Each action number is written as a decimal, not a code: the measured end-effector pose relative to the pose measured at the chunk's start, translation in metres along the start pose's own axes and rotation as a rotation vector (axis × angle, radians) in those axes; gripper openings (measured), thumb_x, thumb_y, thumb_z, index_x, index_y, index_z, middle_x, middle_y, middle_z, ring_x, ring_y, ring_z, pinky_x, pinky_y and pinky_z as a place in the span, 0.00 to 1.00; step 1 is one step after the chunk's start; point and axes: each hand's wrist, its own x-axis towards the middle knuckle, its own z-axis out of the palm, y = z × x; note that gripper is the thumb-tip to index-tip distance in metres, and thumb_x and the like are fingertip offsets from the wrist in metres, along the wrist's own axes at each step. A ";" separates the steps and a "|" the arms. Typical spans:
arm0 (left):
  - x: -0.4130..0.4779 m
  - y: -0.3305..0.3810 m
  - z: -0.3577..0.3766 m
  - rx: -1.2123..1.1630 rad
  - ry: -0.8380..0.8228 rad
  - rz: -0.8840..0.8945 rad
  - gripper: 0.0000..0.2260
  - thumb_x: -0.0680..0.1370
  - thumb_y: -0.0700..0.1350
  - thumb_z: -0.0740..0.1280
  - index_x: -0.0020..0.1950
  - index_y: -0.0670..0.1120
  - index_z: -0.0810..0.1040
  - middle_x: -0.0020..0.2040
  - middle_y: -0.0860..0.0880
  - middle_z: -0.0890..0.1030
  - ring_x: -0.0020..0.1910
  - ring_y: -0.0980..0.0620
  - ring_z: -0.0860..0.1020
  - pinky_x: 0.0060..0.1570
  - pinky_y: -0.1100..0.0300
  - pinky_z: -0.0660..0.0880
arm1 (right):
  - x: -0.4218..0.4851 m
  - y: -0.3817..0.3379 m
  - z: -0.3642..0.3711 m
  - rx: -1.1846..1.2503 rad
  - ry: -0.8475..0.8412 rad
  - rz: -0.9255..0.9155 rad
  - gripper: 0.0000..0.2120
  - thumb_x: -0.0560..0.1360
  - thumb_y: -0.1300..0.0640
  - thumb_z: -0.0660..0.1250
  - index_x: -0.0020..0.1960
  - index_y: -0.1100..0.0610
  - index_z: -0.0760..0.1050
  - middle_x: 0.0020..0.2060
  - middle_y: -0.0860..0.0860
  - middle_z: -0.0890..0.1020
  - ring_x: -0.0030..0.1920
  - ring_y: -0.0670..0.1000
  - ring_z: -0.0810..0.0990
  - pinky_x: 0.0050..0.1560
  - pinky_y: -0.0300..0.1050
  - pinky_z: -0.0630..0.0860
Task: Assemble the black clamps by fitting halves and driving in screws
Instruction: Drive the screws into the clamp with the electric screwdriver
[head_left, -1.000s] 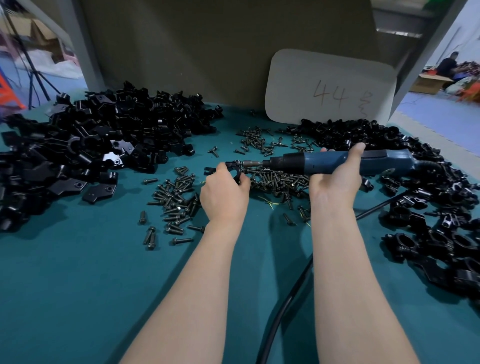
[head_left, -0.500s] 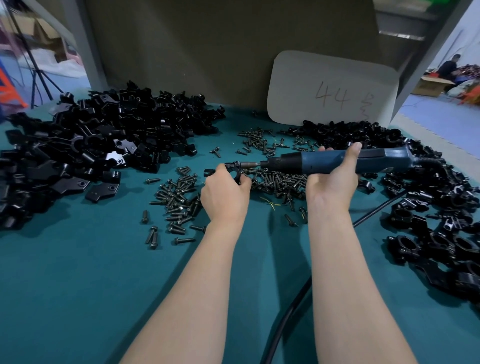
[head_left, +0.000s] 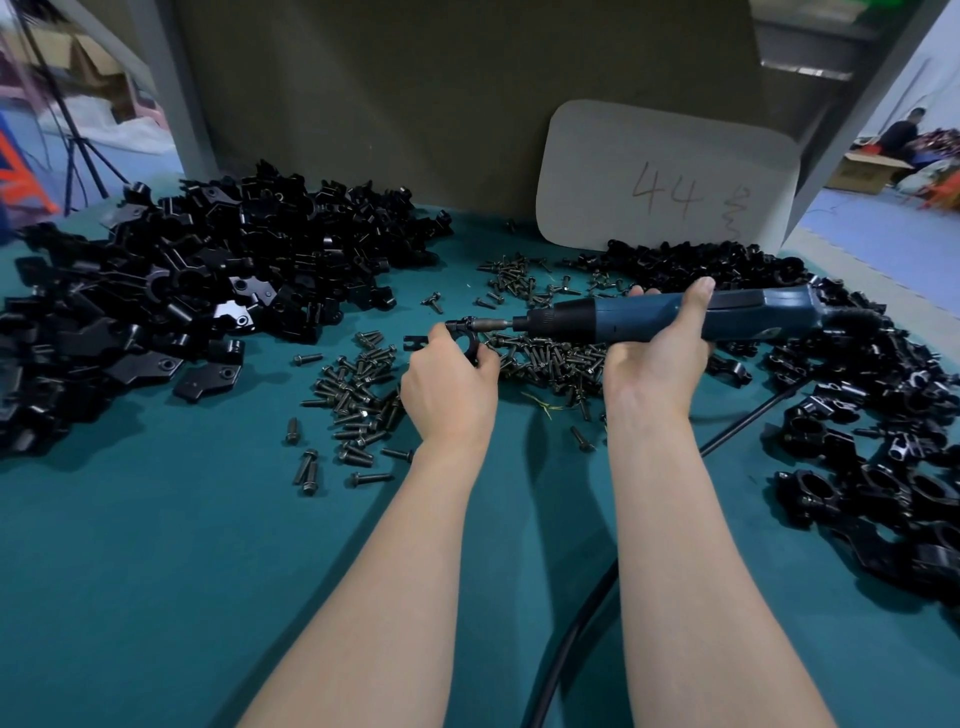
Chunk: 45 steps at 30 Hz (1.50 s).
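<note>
The left hand (head_left: 449, 387) grips a small black ring-shaped clamp (head_left: 466, 340) just above the teal cloth-covered tabletop (head_left: 156, 571), thumb and fingers closed around it. The right hand (head_left: 657, 358) wraps around a blue-and-black electric screwdriver (head_left: 675, 317), held level, its metal bit tip touching the clamp's upper edge (the screw itself is too small to make out). Loose dark metal screws (head_left: 358, 410) lie scattered below both hands. A heap of black clamp halves (head_left: 197, 280) sits at the left, a pile of black ring-shaped clamps (head_left: 883, 441) at the right, and a white card marked "44" (head_left: 665, 176) leans at the back
</note>
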 end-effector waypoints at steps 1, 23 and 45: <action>0.000 0.000 0.000 0.000 0.001 0.000 0.10 0.77 0.49 0.65 0.51 0.42 0.74 0.38 0.48 0.75 0.36 0.46 0.72 0.37 0.57 0.65 | -0.001 0.000 0.000 0.000 -0.004 -0.002 0.20 0.79 0.52 0.65 0.66 0.55 0.62 0.57 0.55 0.75 0.47 0.51 0.79 0.45 0.42 0.78; 0.004 -0.001 -0.006 0.094 -0.052 -0.015 0.12 0.74 0.54 0.66 0.39 0.45 0.72 0.29 0.52 0.69 0.28 0.51 0.69 0.26 0.61 0.60 | -0.008 0.001 0.003 -0.124 -0.265 -0.049 0.24 0.80 0.52 0.62 0.73 0.54 0.58 0.46 0.52 0.77 0.49 0.51 0.80 0.47 0.41 0.78; 0.023 0.010 -0.034 0.421 -0.618 -0.020 0.22 0.72 0.64 0.64 0.37 0.46 0.68 0.34 0.50 0.72 0.32 0.50 0.70 0.29 0.61 0.61 | 0.001 -0.027 -0.011 -0.053 -0.574 0.052 0.27 0.59 0.47 0.79 0.53 0.53 0.75 0.41 0.50 0.80 0.48 0.52 0.79 0.56 0.48 0.74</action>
